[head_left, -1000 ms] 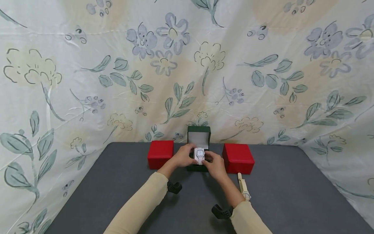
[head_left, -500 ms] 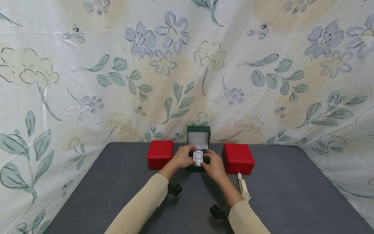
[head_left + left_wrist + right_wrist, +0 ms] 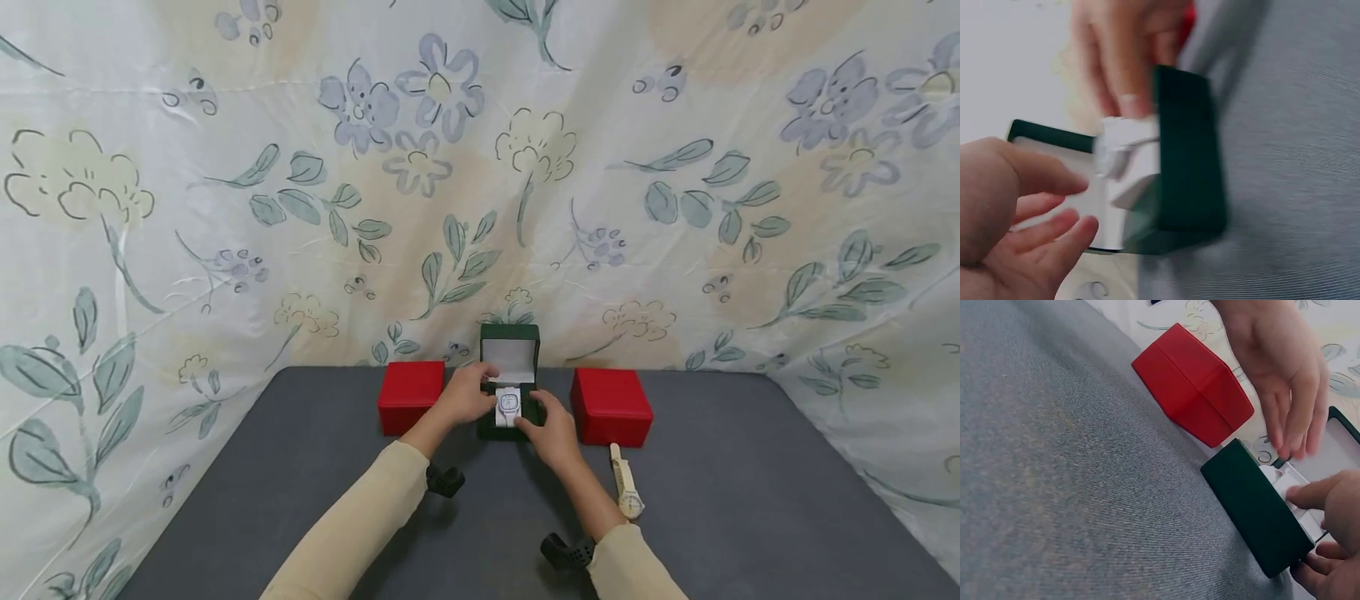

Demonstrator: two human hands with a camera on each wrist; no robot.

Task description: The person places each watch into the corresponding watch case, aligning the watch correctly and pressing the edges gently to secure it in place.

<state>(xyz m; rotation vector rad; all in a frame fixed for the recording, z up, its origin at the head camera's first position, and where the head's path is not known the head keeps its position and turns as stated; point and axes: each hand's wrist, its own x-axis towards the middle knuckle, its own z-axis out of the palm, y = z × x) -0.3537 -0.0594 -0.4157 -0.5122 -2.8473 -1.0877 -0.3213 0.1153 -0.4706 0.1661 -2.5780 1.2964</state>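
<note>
A white wristwatch [image 3: 509, 403] on a white cushion sits inside an open green watch box [image 3: 495, 432], whose raised lid has a pale lining. My left hand [image 3: 463, 397] hovers at the box's left side, fingers spread and apart from the watch; the left wrist view shows a gap between its fingertips and the cushion [image 3: 1132, 131]. My right hand [image 3: 557, 428] is at the box's right side. In the right wrist view its thumb rests on the white cushion [image 3: 1307, 519], and its other fingers lie by the green box's end [image 3: 1257, 512].
Red boxes stand left [image 3: 412, 396] and right [image 3: 612, 406] of the green box. A cream-strapped watch [image 3: 626, 483] lies on the grey tabletop [image 3: 750, 500] in front of the right red box. Floral cloth [image 3: 480, 208] hangs behind. Each wrist wears a black band.
The white watch and cushion have gone lower into the green box. My left hand has drawn off them, up and left. My right hand stays nearly where it was, fingers slightly wider apart.
</note>
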